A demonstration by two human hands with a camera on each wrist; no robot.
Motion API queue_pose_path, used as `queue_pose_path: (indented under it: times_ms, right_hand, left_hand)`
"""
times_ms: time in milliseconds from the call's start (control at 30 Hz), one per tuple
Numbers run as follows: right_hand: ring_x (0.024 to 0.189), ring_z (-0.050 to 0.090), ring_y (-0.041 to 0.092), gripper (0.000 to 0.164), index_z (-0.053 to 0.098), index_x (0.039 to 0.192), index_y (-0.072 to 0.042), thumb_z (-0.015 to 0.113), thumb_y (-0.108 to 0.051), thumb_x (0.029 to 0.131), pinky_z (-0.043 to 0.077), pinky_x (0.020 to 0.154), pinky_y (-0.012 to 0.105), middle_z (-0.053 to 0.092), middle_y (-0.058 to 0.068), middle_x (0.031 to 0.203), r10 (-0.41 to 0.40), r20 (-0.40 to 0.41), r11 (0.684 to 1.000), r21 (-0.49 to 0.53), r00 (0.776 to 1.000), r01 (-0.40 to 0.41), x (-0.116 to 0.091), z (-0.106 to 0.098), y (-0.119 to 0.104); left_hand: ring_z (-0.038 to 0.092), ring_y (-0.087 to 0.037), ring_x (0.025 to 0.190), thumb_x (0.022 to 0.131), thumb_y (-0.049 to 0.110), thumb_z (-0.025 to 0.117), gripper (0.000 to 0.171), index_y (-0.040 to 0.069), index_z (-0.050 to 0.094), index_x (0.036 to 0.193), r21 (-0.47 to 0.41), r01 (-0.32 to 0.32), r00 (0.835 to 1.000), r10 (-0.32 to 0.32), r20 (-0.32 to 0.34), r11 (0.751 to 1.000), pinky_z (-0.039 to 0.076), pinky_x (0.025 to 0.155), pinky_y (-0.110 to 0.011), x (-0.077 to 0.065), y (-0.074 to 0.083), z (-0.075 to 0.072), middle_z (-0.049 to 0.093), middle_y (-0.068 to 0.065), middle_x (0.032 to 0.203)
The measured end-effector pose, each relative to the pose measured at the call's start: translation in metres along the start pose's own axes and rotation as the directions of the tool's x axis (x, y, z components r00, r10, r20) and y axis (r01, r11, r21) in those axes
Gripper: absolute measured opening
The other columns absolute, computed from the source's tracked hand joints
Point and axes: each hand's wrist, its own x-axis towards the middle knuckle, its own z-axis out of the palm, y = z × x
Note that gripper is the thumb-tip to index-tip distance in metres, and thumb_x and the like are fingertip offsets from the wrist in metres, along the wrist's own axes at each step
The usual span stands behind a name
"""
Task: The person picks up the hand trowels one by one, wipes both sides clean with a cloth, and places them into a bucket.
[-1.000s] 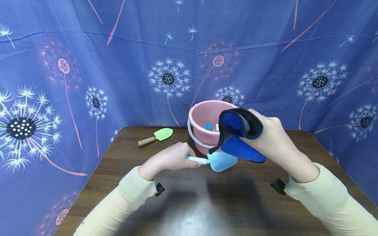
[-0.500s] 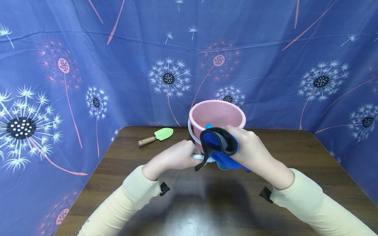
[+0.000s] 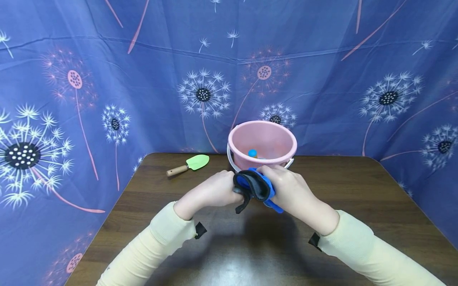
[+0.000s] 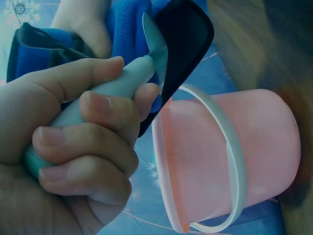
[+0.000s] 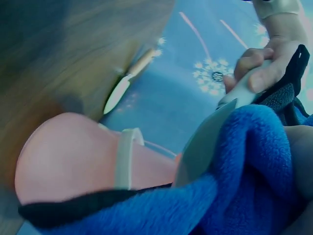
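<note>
My left hand [image 3: 216, 190] grips the pale handle [image 4: 117, 85] of a light blue hand shovel, its fingers curled round it. The shovel's blade [image 5: 203, 147] points away from that hand and is partly covered by a blue plush cloth [image 5: 244, 156] with black edging. My right hand [image 3: 288, 186] holds this cloth bunched against the blade, just in front of the pink bucket [image 3: 262, 161]. In the left wrist view the blade's edge [image 4: 155, 46] shows beside the cloth. Most of the right hand's fingers are hidden by the cloth.
The pink bucket stands upright at the back of the wooden table [image 3: 129, 222], its white handle hanging down. Inside it is a small blue round thing [image 3: 252, 153]. A green trowel [image 3: 193, 163] with a wooden handle lies to its left. A blue dandelion-print curtain [image 3: 161, 71] hangs behind.
My right hand has moved left and down with the cloth, bringing it over the shovel's blade and close to the left hand. The left hand has shifted slightly right, still gripping the handle.
</note>
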Motion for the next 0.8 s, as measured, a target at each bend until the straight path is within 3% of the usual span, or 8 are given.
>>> queue_pose_path:
  times_ms: [267,433,800]
  right_hand:
    - [0.077,0.061,0.021,0.047,0.057,0.103,-0.013,0.085,-0.019,0.066,0.049,0.053,0.038,0.062,0.005,0.084,-0.099,-0.032,0.992,-0.081,0.995,0.096,-0.002,0.003,0.005]
    - [0.076,0.06,0.022,0.048,0.057,0.103,-0.013,0.085,-0.019,0.065,0.049,0.053,0.038,0.063,0.005,0.084,-0.104,-0.011,0.987,-0.122,0.995,0.102,-0.003,0.003,0.007]
    - [0.078,0.055,0.024,0.04,0.056,0.106,-0.008,0.08,-0.016,0.074,0.05,0.059,0.037,0.062,0.005,0.084,-0.111,0.035,0.971,-0.207,0.993,0.116,-0.008,-0.002,0.013]
  left_hand:
    - [0.034,-0.004,0.047,0.079,0.023,0.068,0.034,0.018,0.043,0.058,-0.093,0.027,1.0,-0.027,0.003,0.995,0.027,0.045,-0.023,-0.001,-0.003,0.002,0.03,0.011,0.053]
    - [0.03,-0.004,0.046,0.08,0.027,0.07,0.042,0.019,0.038,0.054,-0.079,0.02,1.0,-0.021,-0.008,0.997,0.023,0.045,-0.023,-0.002,-0.004,0.002,0.025,0.013,0.05]
    - [0.031,-0.003,0.045,0.083,0.033,0.07,0.039,0.019,0.05,0.053,-0.089,-0.032,0.999,0.033,0.01,0.996,0.026,0.046,-0.021,-0.005,-0.005,0.0,0.031,0.014,0.047]
